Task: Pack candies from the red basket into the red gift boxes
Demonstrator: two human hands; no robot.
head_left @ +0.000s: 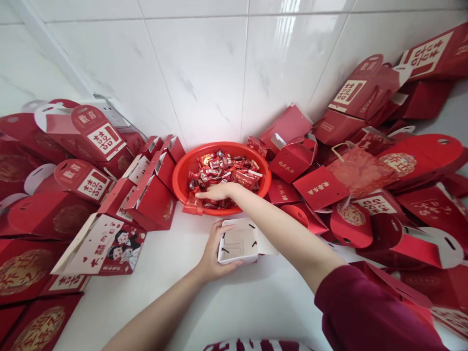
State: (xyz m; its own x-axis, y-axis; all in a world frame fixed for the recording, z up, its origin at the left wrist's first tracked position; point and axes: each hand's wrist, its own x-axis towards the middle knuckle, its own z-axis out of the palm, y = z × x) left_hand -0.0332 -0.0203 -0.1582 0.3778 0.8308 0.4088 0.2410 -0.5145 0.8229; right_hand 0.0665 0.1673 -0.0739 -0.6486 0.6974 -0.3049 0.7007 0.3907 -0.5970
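My left hand (215, 251) grips a small open-topped box (237, 239) from its left side, thumb along the near edge. The box is pale inside, with dark tabs near its corners. My right hand (217, 191) reaches into a red plastic basket (179, 170) of wrapped candies (219, 165). Its thumb points left, touching or just above a red packet (193, 204) that hangs over the basket's near rim. The other fingers curl down among the candies, so what they hold is hidden.
Red gift boxes (151, 197) are stacked along the left, one with a cartoon couple (124, 248). More red boxes (321, 187) and a red mesh-like bag (361, 168) crowd the right. A white tiled wall (204, 73) stands behind the basket; a socket strip (113, 114) sits at back left.
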